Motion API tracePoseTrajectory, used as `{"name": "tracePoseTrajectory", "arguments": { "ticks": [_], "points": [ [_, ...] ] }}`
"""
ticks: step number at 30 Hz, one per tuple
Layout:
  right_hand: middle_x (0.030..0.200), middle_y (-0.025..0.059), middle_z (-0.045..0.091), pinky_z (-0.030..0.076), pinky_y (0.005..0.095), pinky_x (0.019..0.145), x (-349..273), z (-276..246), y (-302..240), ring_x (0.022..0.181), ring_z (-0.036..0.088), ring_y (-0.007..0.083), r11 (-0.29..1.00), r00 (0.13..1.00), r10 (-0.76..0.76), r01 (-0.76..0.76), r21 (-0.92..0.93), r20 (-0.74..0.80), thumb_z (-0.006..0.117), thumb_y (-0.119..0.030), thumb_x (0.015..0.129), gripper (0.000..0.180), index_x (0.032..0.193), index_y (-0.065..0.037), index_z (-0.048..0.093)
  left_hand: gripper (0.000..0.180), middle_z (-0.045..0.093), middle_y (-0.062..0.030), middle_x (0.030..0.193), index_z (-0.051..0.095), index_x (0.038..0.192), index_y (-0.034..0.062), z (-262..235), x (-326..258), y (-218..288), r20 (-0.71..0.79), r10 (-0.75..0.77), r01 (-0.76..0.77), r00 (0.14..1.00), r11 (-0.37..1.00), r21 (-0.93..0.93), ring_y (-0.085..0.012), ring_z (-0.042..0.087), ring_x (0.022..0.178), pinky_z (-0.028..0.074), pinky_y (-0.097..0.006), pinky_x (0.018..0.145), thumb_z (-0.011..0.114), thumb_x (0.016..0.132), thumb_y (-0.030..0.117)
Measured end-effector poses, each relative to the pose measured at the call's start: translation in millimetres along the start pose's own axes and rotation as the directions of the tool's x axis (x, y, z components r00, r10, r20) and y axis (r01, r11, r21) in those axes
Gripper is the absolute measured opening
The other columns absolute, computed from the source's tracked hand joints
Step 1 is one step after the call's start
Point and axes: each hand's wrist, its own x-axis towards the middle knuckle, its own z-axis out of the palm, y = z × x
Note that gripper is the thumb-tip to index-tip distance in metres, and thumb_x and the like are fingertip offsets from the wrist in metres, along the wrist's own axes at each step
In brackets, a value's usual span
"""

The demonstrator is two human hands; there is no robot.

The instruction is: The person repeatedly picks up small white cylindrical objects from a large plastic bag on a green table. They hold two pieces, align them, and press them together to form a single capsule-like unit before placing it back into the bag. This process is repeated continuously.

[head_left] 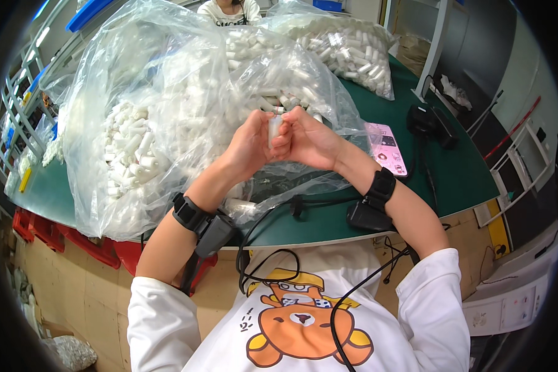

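Over the green table (pixel 462 180), my left hand (pixel 249 146) and my right hand (pixel 313 139) meet in front of me. A small white plastic cylinder (pixel 274 131) is pinched upright between them, with the fingers of both hands closed on it. Part of it is hidden by my fingers. Just beyond my hands, a clear plastic bag (pixel 211 80) lies open, heaped with many similar white cylinders (pixel 133 146). A few pieces with grey or metallic ends (pixel 285 100) show right behind my fingertips.
Another clear bag of white cylinders (pixel 359 59) rests at the back right. A pink phone (pixel 387 149) and a black device with a cable (pixel 423 121) lie right of my hands. Black cables (pixel 328 201) cross the near edge. Red stools (pixel 90 245) stand below; a person (pixel 229 11) is opposite.
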Motion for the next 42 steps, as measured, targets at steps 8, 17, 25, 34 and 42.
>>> {"name": "tracePoseTrajectory", "arguments": {
  "ticks": [8, 17, 25, 34, 42],
  "points": [
    [0.062, -0.0003, 0.051, 0.045, 0.0428, 0.078, -5, -4, -5, 0.056, 0.05, 0.0139, 0.988, 0.989, -0.086, 0.099, 0.115, -0.118, 0.043, -0.035, 0.086, 0.027, 0.079, -0.011, 0.052, 0.033, 0.052, -0.0046, 0.09, 0.048, 0.11, 0.0027, 9, 4, 4, -0.049, 0.09, -0.086, 0.995, 0.993, 0.077, -0.0159, 0.052, 0.084, 0.042, -0.031, 0.081, 0.037, 0.091, 0.028],
    [0.066, 0.0024, 0.051, 0.041, 0.0328, 0.072, -8, 7, -5, 0.064, 0.049, 0.0142, 0.996, 0.992, -0.091, 0.093, 0.01, -0.091, 0.045, -0.039, 0.084, 0.032, 0.079, -0.008, 0.052, 0.025, 0.042, 0.0006, 0.078, 0.046, 0.1, 0.0074, 14, 0, 2, -0.083, 0.155, -0.132, 0.984, 0.965, 0.228, -0.0108, 0.043, 0.071, 0.042, -0.03, 0.072, 0.042, 0.092, 0.031],
    [0.064, 0.0013, 0.05, 0.037, 0.0273, 0.062, -3, 4, 0, 0.062, 0.047, 0.0115, 0.992, 0.99, -0.117, 0.113, -0.056, -0.082, 0.048, -0.033, 0.084, 0.027, 0.068, -0.012, 0.043, 0.031, 0.038, -0.0003, 0.071, 0.044, 0.093, 0.0068, 6, 2, 1, -0.029, 0.079, -0.077, 0.996, 0.994, 0.072, -0.0127, 0.04, 0.068, 0.039, -0.032, 0.074, 0.033, 0.092, 0.036],
    [0.061, -0.0001, 0.049, 0.035, 0.0268, 0.06, 0, 6, 0, 0.059, 0.045, 0.0118, 0.982, 0.978, -0.1, 0.067, -0.178, -0.185, 0.048, -0.033, 0.082, 0.026, 0.067, -0.013, 0.043, 0.035, 0.039, -0.0016, 0.073, 0.043, 0.099, 0.0036, 9, 2, -2, -0.128, 0.081, -0.07, 0.988, 0.993, 0.092, -0.014, 0.042, 0.07, 0.038, -0.033, 0.076, 0.034, 0.091, 0.037],
    [0.066, 0.0005, 0.048, 0.038, 0.0293, 0.063, -6, 23, -9, 0.066, 0.046, 0.0125, 0.975, 0.981, -0.15, 0.125, -0.184, -0.127, 0.045, -0.03, 0.082, 0.049, 0.123, -0.005, 0.038, 0.047, 0.046, -0.0048, 0.082, 0.038, 0.109, 0.0115, 17, -1, 5, -0.159, 0.133, -0.141, 0.978, 0.989, -0.041, -0.0166, 0.045, 0.071, 0.038, -0.035, 0.077, 0.036, 0.088, 0.054]
  ]
}}
